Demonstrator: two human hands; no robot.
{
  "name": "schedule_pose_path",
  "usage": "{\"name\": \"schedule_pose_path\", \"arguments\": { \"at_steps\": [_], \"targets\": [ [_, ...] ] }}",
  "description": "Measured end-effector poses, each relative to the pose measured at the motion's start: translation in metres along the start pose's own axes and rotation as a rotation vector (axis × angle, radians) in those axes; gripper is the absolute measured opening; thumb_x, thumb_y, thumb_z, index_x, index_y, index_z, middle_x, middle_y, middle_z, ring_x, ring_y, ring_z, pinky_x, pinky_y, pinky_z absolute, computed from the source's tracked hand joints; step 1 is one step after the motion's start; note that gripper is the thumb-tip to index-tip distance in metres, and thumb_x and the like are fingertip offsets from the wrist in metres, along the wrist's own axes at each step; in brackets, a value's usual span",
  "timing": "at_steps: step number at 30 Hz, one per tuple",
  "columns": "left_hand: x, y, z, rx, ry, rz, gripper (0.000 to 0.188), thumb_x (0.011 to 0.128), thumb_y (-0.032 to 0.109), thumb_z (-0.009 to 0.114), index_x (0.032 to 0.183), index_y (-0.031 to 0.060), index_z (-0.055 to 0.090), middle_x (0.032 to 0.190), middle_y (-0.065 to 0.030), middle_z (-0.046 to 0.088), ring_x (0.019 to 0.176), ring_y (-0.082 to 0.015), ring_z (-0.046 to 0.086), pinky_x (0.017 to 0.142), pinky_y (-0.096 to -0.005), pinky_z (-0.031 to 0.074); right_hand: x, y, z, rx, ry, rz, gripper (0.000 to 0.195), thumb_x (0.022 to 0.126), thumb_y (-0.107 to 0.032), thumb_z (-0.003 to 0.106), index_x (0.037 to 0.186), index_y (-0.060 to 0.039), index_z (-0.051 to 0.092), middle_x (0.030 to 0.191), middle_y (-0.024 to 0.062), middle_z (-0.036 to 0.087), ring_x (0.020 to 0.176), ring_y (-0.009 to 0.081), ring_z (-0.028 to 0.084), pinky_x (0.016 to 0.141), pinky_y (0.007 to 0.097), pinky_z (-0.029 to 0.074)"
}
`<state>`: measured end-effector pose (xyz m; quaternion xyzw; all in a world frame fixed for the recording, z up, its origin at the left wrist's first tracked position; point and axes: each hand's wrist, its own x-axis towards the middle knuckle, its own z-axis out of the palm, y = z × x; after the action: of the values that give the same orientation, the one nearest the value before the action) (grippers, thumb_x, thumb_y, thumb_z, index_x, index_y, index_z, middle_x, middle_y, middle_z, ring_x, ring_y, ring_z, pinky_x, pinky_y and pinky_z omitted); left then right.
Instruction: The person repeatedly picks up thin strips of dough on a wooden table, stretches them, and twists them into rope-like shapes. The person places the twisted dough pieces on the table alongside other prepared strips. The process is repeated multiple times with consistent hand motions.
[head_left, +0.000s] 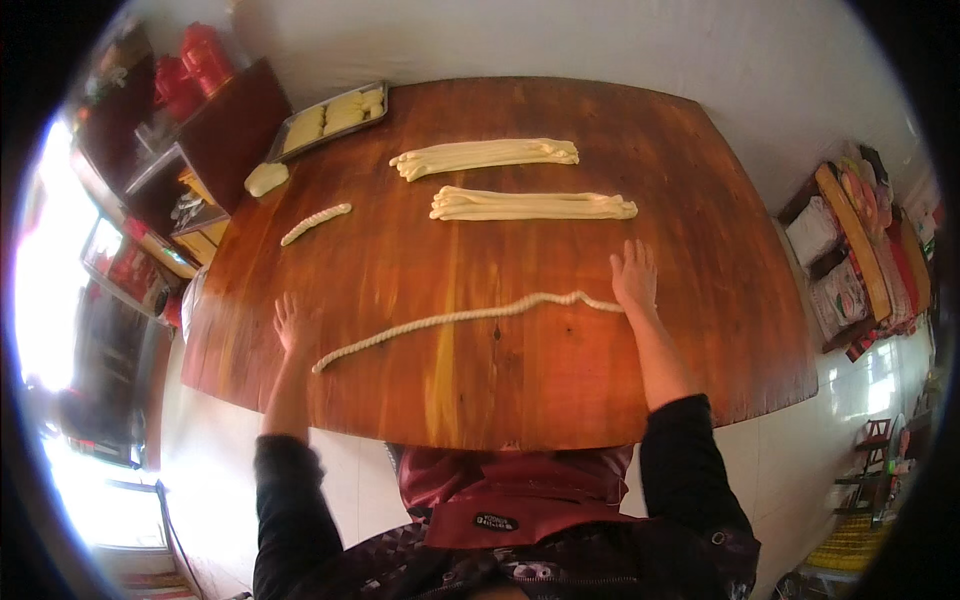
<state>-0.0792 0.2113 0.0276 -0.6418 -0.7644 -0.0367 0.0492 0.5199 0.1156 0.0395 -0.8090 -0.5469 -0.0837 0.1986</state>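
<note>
A long twisted rope of dough (450, 318) lies across the wooden table in front of me, wavy towards its right part. My right hand (635, 276) is palm down over its right end, fingers extended; that end is hidden under the hand. My left hand (295, 322) is flat beside the left end of the rope, apart from it, with fingers spread and somewhat blurred. Beyond the rope lie two bundles of dough strands, a nearer one (532, 205) and a farther one (484, 156). A short twisted dough piece (315, 223) lies to the left.
The wooden table (712, 247) fills the middle. At its far left stand a metal tray (276, 152) of shaped dough pieces and a flat dough lump (266, 179). Left is a cabinet (225, 127) with red containers (202, 60); right, a rack (851, 232) holds folded cloths and other items.
</note>
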Motion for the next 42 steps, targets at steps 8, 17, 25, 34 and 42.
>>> {"name": "schedule_pose_path", "arguments": {
  "at_steps": [8, 17, 25, 34, 42],
  "targets": [
    [-0.098, 0.010, 0.002, -0.118, -0.073, 0.254, 0.059, 0.095, 0.038, 0.033, 0.144, 0.0042, 0.025, 0.151, -0.0130, 0.021, 0.141, -0.0282, 0.013, 0.114, -0.0415, 0.008, -0.132, -0.015, -0.037, 0.053, 0.174, -0.415, 0.028, 0.088, -0.007, 0.052, 0.115, -0.0014, 0.054, 0.101, 0.0167, 0.057, 0.092, 0.0325, 0.057, 0.092, 0.0466, 0.040],
    [-0.199, -0.001, -0.004, -0.363, 0.021, 0.707, 0.052, 0.079, 0.012, 0.059, 0.129, 0.0032, 0.048, 0.134, -0.0138, 0.046, 0.122, -0.0328, 0.043, 0.100, -0.0445, 0.035, -0.060, 0.005, -0.029, 0.591, -0.036, -0.105, 0.032, 0.083, -0.013, 0.064, 0.113, -0.0033, 0.057, 0.095, 0.0105, 0.064, 0.091, 0.0254, 0.058, 0.082, 0.0384, 0.049],
    [-0.142, 0.138, -0.029, -0.227, -0.160, 0.423, 0.039, 0.080, 0.021, 0.064, 0.114, 0.0036, 0.056, 0.101, -0.0120, 0.059, 0.084, -0.0275, 0.054, 0.079, -0.0436, 0.043, -0.063, -0.033, -0.010, 0.693, -0.179, -0.344, 0.018, 0.080, -0.012, 0.067, 0.095, -0.0032, 0.067, 0.083, 0.0093, 0.065, 0.070, 0.0242, 0.060, 0.066, 0.0318, 0.048],
    [-0.031, 0.006, -0.049, -0.161, 0.208, 0.216, 0.041, 0.084, 0.032, 0.062, 0.115, 0.0060, 0.059, 0.091, -0.0127, 0.066, 0.081, -0.0288, 0.062, 0.071, -0.0400, 0.049, -0.066, 0.070, -0.092, -0.120, -0.400, -0.238, 0.040, 0.074, -0.032, 0.072, 0.094, 0.0023, 0.065, 0.095, 0.0147, 0.064, 0.097, 0.0335, 0.059, 0.079, 0.0422, 0.047],
    [-0.059, -0.034, -0.007, -0.421, -0.148, 0.148, 0.053, 0.085, 0.037, 0.055, 0.126, 0.0031, 0.051, 0.132, -0.0173, 0.047, 0.125, -0.0340, 0.040, 0.102, -0.0466, 0.031, -0.189, 0.039, -0.092, 0.055, -0.318, -0.595, 0.053, 0.091, -0.031, 0.047, 0.134, -0.0009, 0.040, 0.141, 0.0174, 0.037, 0.133, 0.0377, 0.029, 0.108, 0.0471, 0.023]
  ]
}}
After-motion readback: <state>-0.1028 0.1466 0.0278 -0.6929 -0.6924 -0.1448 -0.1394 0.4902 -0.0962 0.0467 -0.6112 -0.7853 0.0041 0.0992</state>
